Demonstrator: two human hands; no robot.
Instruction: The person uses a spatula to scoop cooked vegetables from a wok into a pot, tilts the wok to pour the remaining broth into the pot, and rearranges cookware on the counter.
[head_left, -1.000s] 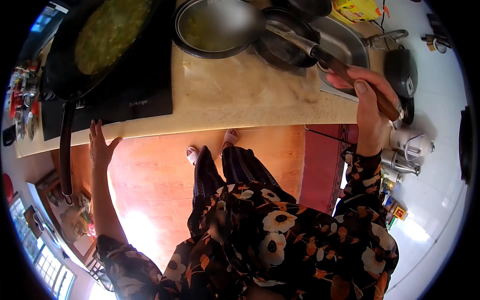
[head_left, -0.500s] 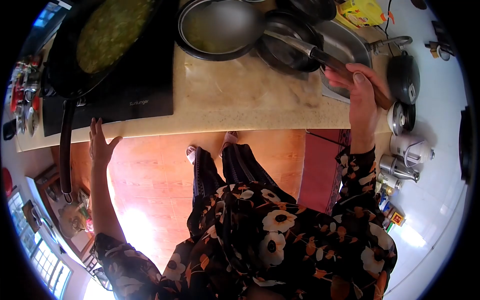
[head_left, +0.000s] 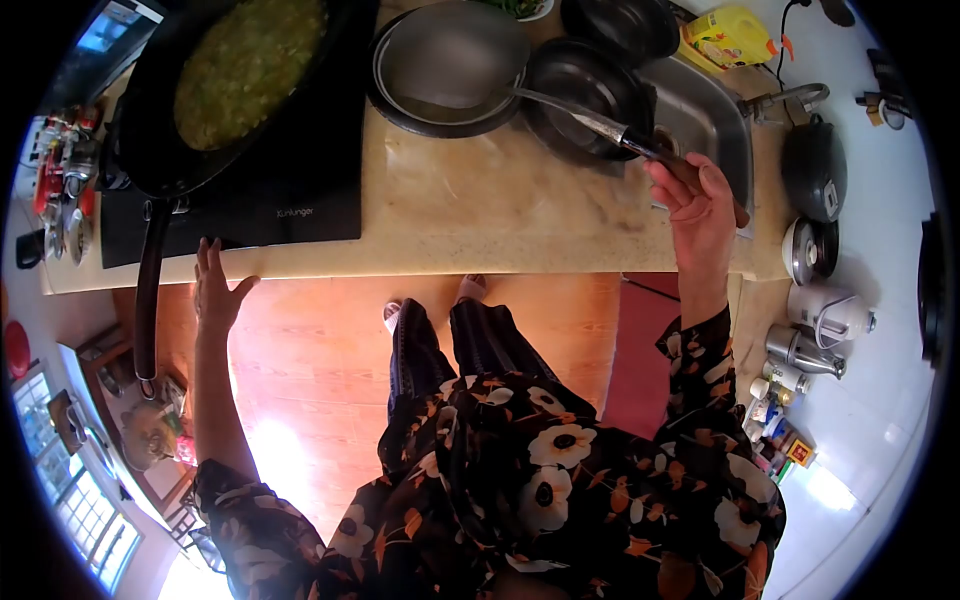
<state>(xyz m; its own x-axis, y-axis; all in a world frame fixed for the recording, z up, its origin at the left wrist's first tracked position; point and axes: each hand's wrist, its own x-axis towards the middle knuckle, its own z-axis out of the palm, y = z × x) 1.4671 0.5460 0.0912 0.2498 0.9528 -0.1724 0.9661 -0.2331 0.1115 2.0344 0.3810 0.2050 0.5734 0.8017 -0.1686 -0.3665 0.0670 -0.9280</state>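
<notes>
My right hand (head_left: 700, 205) is closed around the wooden handle of a long metal wok spatula (head_left: 600, 124). Its broad grey head lies over a round bowl (head_left: 385, 98), hiding most of the bowl's inside; the head's exact outline is blurred. My left hand (head_left: 217, 290) holds nothing, fingers apart, fingertips by the counter's front edge below the black cooktop (head_left: 250, 215). A black wok (head_left: 155, 185) sits on that cooktop, its long handle reaching past the edge to the left of my left hand. Inside the wok is a yellow-green soupy food (head_left: 245, 75).
Two dark pans (head_left: 590, 95) stand between the bowl and the metal sink (head_left: 705, 100). Behind the sink is a yellow bottle (head_left: 730, 38). A black lidded pot (head_left: 815, 170) is beside the faucet (head_left: 790, 98). Sauce bottles and jars (head_left: 75, 180) line the far left.
My right hand has shifted slightly left and down with the spatula, whose head stays over the bowl. My left hand stays by the counter edge; the whole view has shifted slightly.
</notes>
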